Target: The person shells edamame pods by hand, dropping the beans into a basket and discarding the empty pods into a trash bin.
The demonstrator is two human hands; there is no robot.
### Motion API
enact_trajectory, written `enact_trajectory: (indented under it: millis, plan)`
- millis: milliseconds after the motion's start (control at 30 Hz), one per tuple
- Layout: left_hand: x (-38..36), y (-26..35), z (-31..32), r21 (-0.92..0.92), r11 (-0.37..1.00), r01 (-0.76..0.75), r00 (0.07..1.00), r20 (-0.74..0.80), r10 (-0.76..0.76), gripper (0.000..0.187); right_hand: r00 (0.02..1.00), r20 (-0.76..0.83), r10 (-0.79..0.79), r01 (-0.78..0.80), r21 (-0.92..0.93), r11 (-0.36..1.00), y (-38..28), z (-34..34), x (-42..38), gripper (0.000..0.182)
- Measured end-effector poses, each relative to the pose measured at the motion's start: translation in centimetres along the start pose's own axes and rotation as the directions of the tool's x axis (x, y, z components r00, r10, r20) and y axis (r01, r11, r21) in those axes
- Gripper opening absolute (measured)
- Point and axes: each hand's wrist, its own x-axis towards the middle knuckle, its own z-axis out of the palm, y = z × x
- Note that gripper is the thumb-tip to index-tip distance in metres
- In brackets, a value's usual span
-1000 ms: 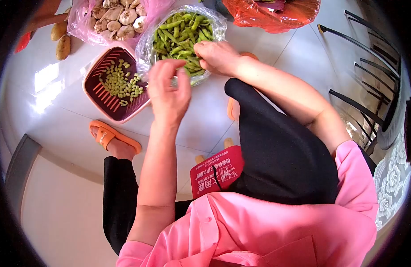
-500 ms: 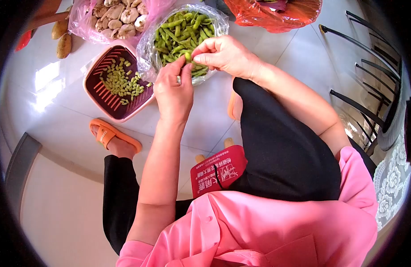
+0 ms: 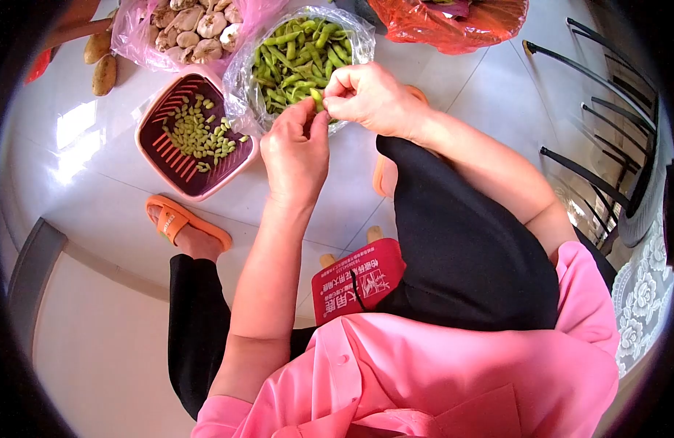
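Observation:
A green edamame pod (image 3: 317, 99) is pinched between my two hands, its ends partly hidden by the fingers. My left hand (image 3: 296, 150) is closed on its lower side, and my right hand (image 3: 372, 95) grips it from the right. Just beyond them, a clear plastic bag (image 3: 362, 36) stands full of edamame pods (image 3: 293, 55). To the left sits a pink basket (image 3: 148, 146) with a dark inside, where shelled green beans (image 3: 198, 131) lie loosely spread.
Garlic bulbs (image 3: 205, 47) fill a pink bag (image 3: 129, 36) at the back left, near potatoes (image 3: 105, 75). A red plastic bag (image 3: 453, 36) lies at the back right. A black rack (image 3: 607, 109) stands far right. An orange slipper (image 3: 180, 219) is on my left foot.
Both hands have shifted slightly to the right with the pod between them. The basket and bags have stayed where they were.

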Motion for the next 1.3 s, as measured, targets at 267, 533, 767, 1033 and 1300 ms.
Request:
enact_trajectory:
  millis: [267,533,767,1033,1300]
  plan:
    - [-0.3,0.2,0.3,0.002,0.999,0.052,0.999,0.010,-0.052,0.021,0.999,-0.048,0.003,-0.003,-0.012,1.000,0.4,0.3,-0.2,0.017]
    - [-0.2,-0.1,0.2,-0.358,0.870,0.338,0.938,0.200,-0.282,0.022,0.999,-0.052,-0.013,0.012,-0.017,1.000,0.8,0.5,-0.3,0.016]
    - [0.3,-1.7,0.2,-0.760,0.333,0.558,0.830,0.505,-0.238,0.024,0.949,0.159,0.271,-0.312,0.370,0.875,0.0,-0.7,-0.4,0.013]
    - [0.7,-1.1,0.2,-0.601,0.551,0.578,0.814,0.466,-0.345,0.021,0.992,-0.038,-0.120,0.103,-0.295,0.950,0.0,0.3,-1.4,0.011]
    - [0.5,-1.0,0.3,-0.650,0.557,0.517,0.853,0.445,-0.273,0.011,0.997,-0.010,-0.083,0.080,-0.155,0.985,0.7,0.2,-1.2,0.010]
